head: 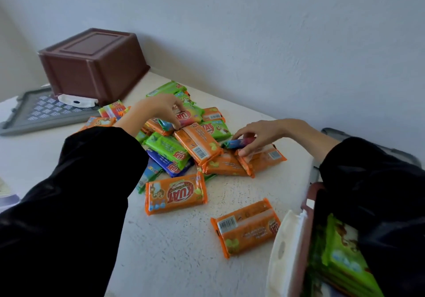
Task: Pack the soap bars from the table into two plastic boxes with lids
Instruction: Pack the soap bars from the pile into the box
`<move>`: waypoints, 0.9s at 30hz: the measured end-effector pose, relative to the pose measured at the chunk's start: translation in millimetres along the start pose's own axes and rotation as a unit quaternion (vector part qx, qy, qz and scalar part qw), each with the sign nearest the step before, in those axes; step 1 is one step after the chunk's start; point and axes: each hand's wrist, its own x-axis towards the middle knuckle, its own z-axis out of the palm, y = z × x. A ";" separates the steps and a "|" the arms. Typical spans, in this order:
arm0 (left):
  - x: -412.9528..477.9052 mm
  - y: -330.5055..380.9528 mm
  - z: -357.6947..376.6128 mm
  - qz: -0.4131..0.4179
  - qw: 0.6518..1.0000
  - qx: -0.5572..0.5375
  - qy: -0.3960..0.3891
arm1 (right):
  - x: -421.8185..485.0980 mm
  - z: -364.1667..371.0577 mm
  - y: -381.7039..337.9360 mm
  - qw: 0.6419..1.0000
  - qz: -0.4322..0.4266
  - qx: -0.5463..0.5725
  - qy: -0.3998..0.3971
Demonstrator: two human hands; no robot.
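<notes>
A heap of wrapped soap bars (pixel 184 144) in orange, green and blue lies mid-table. My left hand (pixel 161 110) reaches over the heap and pinches a multicoloured bar (pixel 187 116) near its top. My right hand (pixel 257 135) grips another multicoloured bar (pixel 232 144) at the heap's right side. Two orange bars (pixel 176 193) (pixel 246 227) lie apart in front. A brown plastic box (pixel 309 204) at the lower right holds green bars (pixel 342 257); its white latch (pixel 285 250) hangs outward. A second brown box (pixel 92 64) stands upside down at the back left.
A grey lid (pixel 34 115) lies under the upturned box at the far left. Another grey lid (pixel 331 133) shows behind my right sleeve. The white table (pixel 174 250) ends near the wall at the back right. My dark sleeves cover part of the table.
</notes>
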 end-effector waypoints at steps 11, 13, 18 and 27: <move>6.9 -0.4 5.3 0.040 0.999 0.001 0.015 | -7.6 3.9 4.8 0.987 0.045 0.156 0.001; 7.4 -0.9 4.9 0.042 0.999 0.024 0.023 | -7.1 3.4 1.9 0.985 0.057 0.164 0.016; 4.7 -2.3 0.3 0.053 0.996 0.055 -0.048 | -7.2 3.5 -3.3 0.989 0.063 0.123 0.045; -8.3 -10.1 -8.1 0.077 0.996 -0.052 0.001 | -22.5 2.6 -3.7 0.989 0.045 0.097 0.102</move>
